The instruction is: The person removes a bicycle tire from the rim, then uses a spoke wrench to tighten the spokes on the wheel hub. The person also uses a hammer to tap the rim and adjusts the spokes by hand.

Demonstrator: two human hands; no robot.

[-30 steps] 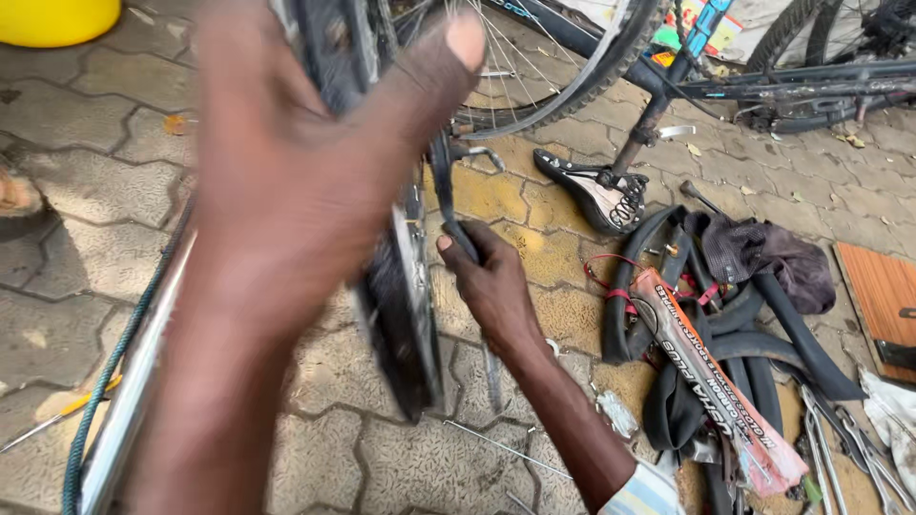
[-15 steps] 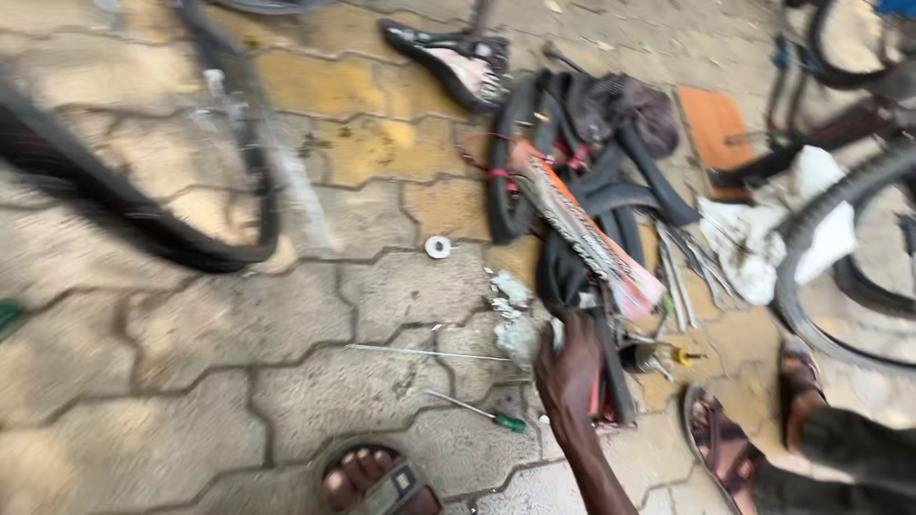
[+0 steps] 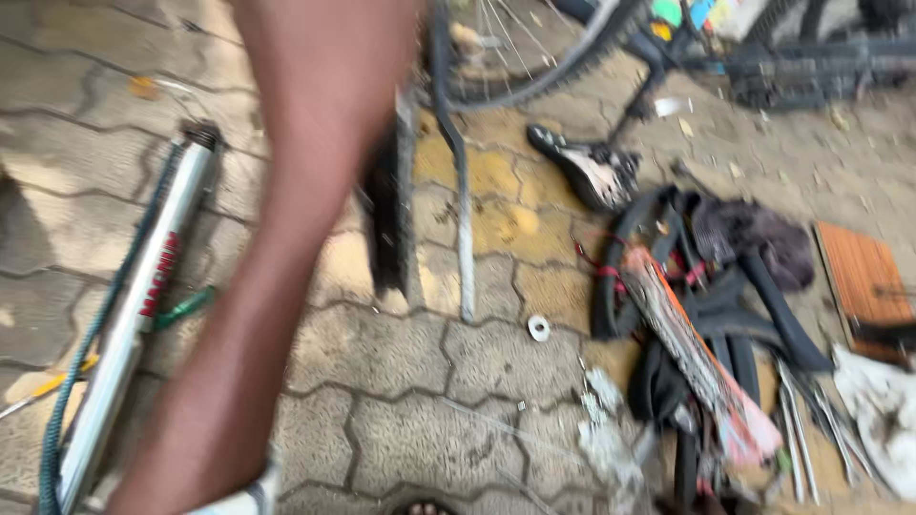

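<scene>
My left forearm [image 3: 286, 238] crosses the view from the bottom left up to the top edge, and its hand is cut off above the frame. Just right of the arm a black bicycle tyre [image 3: 386, 219] and a wheel rim with spokes [image 3: 458, 191] stand upright on the paving. I cannot tell whether the hidden hand touches them. My right hand is out of view. The picture is motion-blurred.
A silver floor pump [image 3: 143, 296] with a green hose lies at left, beside a green-handled screwdriver [image 3: 186, 307]. A washer [image 3: 539, 328], a worn black saddle [image 3: 592, 172], a pile of black inner tubes [image 3: 725, 305], a wooden board [image 3: 863, 277] and a white rag [image 3: 883, 410] lie at right.
The view has swung back left from the tube pile to the wheel. My right hand, reaching toward the pile half a second ago, has left the frame; my left forearm is back in view.
</scene>
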